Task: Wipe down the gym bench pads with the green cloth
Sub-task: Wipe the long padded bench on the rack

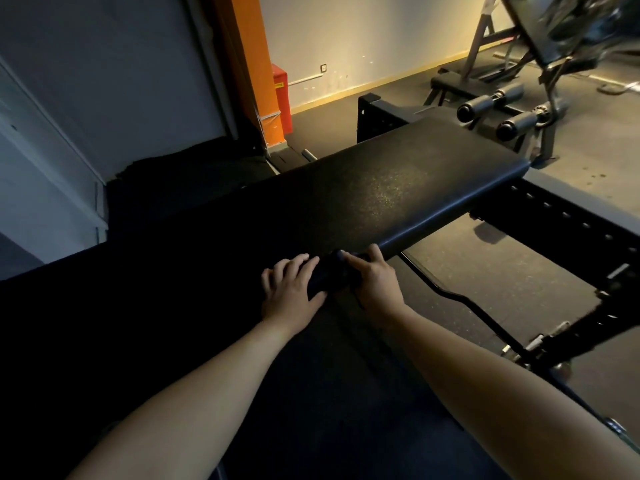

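Gym gear crowds the far and right sides of the scene. Two pairs of black foam rollers (479, 107) stick out just beyond the far end of the bench pad (381, 188). Behind them an incline bench (550, 39) stands blurred in the top right corner. A black steel frame (568, 216) with a row of holes runs along the right, under and past the pad. A bent curl bar (446, 295) lies low beside it, close to the right forearm. Far left of the pad rise an orange pillar (252, 64) and a red box (281, 95) against it, with a wall socket (323, 67) further along the skirting.

The pad is long, black and lightly textured. It catches warm light at its far half and falls into deep shadow nearer the camera. The floor (502, 268) is dark speckled rubber. The wall (363, 36) behind is pale, and a grey panel (104, 81) fills the left.

At the pad's near right corner both bare arms reach in. The left grip (291, 289) lies flat with fingers spread, its thumb side touching a dark bunched cloth (329, 275). The right grip (372, 284) is curled round the other end of that bundle, forefinger stretched over its top. The cloth sits between the two, against the pad's edge; its colour cannot be told in this dimness.
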### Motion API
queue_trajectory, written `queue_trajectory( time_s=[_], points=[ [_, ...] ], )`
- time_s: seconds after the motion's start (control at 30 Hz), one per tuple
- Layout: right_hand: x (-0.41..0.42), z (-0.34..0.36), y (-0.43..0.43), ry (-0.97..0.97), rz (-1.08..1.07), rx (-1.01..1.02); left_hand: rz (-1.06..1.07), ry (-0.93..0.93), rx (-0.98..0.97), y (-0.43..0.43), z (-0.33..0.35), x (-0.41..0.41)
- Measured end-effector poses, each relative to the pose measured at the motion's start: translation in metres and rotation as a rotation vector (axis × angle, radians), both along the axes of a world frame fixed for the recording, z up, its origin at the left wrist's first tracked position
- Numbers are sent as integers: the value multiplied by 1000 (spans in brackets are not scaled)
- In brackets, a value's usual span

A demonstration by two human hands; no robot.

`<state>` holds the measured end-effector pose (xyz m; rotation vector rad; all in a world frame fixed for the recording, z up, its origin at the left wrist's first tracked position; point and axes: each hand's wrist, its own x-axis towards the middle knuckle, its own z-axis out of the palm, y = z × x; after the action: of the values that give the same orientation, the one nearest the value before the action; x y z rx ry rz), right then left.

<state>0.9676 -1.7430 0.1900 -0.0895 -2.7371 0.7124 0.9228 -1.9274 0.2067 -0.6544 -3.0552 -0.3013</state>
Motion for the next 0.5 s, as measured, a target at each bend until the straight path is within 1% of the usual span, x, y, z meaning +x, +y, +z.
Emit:
queue_trajectory(
  time_s=[0.17, 0.2, 0.3, 0.37, 0.43, 0.5],
  points=[
    [-9, -7, 28, -21, -92, -167, -13, 52, 12, -2, -4, -2],
    [-10, -8, 29, -27, -136, -255, -16, 48, 17, -2, -4, -2],
    [-14, -5, 27, -31, -353, -532, -15, 21, 15, -2, -3, -3],
    [-11, 1, 18, -1, -433, -598, -11, 18, 14, -2, -3, -3],
    [-5, 5, 5, 51, -361, -621, -7, 30, 20, -2, -3, -3],
    [4, 6, -16, 17, -191, -573, -3, 42, 26, -1, -2, -3]
  ],
)
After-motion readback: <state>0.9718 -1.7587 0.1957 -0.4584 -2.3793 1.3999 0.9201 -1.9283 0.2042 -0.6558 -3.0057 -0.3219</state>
